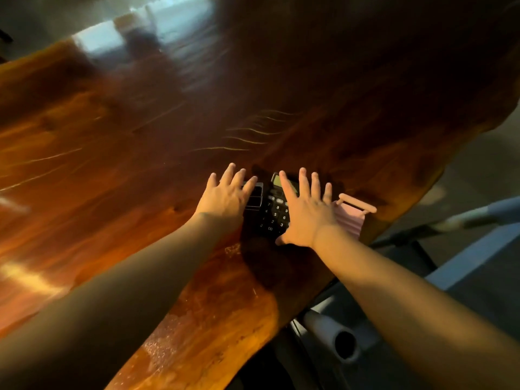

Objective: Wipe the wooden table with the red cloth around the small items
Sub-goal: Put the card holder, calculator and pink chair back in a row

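Resting spread-fingered, left hand (225,194) on a black case (253,199), right hand (305,212) on the calculator (274,213); neither grips. No red cloth visible; wiping the counter (112,170) seems unstarted.

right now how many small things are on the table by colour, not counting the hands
black: 2, calculator and a small dark item under the left hand
pink: 1, ribbed item by the right hand
red: 0, no cloth in view
total: 3
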`<state>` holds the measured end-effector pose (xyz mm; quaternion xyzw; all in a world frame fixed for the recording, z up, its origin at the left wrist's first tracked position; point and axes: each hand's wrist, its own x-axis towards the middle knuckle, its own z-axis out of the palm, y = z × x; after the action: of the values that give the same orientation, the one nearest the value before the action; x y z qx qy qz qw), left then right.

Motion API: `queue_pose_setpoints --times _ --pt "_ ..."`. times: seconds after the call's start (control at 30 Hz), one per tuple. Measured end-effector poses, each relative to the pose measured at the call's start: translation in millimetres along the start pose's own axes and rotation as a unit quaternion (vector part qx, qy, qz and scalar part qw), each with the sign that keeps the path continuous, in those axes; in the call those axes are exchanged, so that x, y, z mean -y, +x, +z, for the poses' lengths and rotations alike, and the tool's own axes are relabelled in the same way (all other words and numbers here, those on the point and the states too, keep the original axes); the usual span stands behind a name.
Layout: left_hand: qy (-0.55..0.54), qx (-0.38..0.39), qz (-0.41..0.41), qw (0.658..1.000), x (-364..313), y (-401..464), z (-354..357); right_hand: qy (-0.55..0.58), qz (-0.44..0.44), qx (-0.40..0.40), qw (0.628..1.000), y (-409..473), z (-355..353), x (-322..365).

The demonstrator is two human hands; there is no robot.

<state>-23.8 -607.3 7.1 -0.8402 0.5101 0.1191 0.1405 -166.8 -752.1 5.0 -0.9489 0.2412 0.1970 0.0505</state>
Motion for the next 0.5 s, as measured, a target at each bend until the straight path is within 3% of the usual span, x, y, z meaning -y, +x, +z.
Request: queue_pose_setpoints --times 0.5 --pt "-0.061 -0.028 -0.001 0.998 12 -1 -9 -0.03 0.011 0.024 0.999 3 -2 10"
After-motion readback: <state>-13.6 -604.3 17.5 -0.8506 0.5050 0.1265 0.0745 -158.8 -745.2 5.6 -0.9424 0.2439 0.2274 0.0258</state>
